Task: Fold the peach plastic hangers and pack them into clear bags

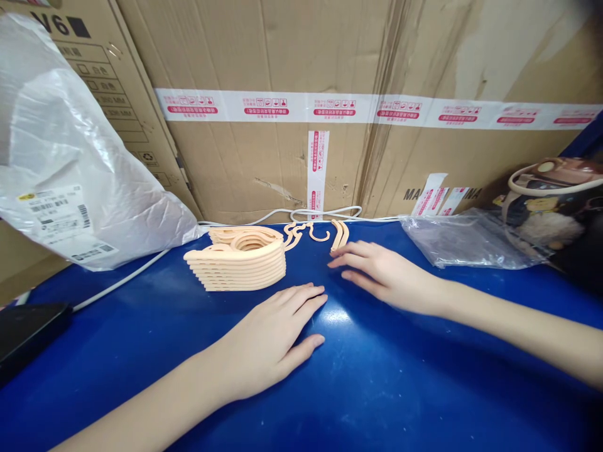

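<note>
My left hand (277,333) lies over the blue table with its fingers stretched out and nothing in them. Just beyond it stands a neat stack of peach plastic folding hangers (238,267), piled layer on layer. To the right of the stack are a few loose peach hooks (320,234) and small curved peach pieces (340,235). My right hand (377,273) is open, its fingertips close to the curved pieces; whether they touch I cannot tell. No object shows in its grasp.
Large taped cardboard boxes (264,163) wall off the back. A white plastic mailer bag (85,144) leans at left, above a black device (32,336). A white cable (120,281) crosses the blue table (358,402). At right lie a clear plastic bag (466,238) and a brown bag (560,172).
</note>
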A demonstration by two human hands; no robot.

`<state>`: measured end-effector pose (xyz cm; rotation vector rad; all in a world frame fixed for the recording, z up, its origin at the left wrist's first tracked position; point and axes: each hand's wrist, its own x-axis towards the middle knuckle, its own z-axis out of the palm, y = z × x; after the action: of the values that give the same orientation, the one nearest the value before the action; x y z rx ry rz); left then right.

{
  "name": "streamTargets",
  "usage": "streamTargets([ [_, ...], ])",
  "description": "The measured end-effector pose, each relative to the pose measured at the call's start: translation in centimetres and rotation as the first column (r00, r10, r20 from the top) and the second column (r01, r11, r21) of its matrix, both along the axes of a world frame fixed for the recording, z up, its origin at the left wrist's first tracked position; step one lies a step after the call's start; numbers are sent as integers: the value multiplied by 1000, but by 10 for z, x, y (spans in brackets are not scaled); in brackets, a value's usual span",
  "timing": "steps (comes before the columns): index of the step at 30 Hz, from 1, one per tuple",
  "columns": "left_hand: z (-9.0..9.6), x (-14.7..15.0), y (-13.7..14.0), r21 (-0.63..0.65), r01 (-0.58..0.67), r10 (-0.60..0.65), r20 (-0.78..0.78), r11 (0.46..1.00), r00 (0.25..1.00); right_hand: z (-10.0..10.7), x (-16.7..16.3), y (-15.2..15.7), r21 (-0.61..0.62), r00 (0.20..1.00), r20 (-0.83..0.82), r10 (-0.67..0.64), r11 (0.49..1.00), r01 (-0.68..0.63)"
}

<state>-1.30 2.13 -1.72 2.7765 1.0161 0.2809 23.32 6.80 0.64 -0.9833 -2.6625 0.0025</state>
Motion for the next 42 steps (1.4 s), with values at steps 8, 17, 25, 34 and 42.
streamTargets([
  [8,2,0,0,-16,1,-1,17,1000,1000,6,-53,113,173,975,199,98,976,-133],
  [17,3,-1,1,-23,6,-6,-14,1000,1000,9,-96,159,78,927,331,178,973,-215],
  [25,1,-1,1,4,22,-22,20,1000,1000,17,-104,172,52,895,413,169,977,-208],
  [34,2,-1,0,5,16,-16,19,1000,1000,46,-90,158,99,922,376,90,986,-137],
  [42,0,0,-1,116,76,-77,9,990,997,79,-44,109,-153,965,250,81,987,-43],
])
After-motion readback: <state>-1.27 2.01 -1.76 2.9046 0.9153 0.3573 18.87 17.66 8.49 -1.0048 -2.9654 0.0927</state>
